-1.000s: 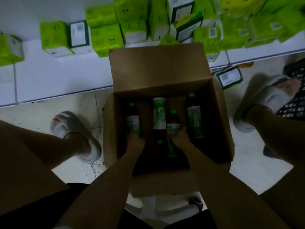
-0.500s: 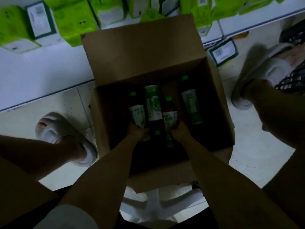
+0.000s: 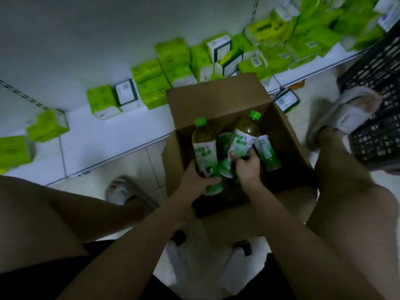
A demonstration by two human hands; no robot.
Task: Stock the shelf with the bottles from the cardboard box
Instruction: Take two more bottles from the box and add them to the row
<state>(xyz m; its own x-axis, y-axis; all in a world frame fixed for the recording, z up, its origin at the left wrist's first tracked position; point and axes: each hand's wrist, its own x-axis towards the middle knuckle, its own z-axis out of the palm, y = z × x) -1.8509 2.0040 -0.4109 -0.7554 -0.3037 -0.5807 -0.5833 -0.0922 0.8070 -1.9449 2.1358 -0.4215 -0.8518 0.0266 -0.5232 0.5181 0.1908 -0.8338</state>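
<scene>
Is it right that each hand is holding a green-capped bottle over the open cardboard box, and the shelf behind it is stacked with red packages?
Not quite: the packages on the shelf are green, as the head view shows. Each hand, left and right, does hold a green-capped bottle, left and right, over the open cardboard box.

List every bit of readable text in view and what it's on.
None can be read.
Left bottle label: green characters, blurred.
Right bottle label: green characters, blurred.
Green packs on the shelf: print too small.
Cardboard box: no print visible.
</scene>
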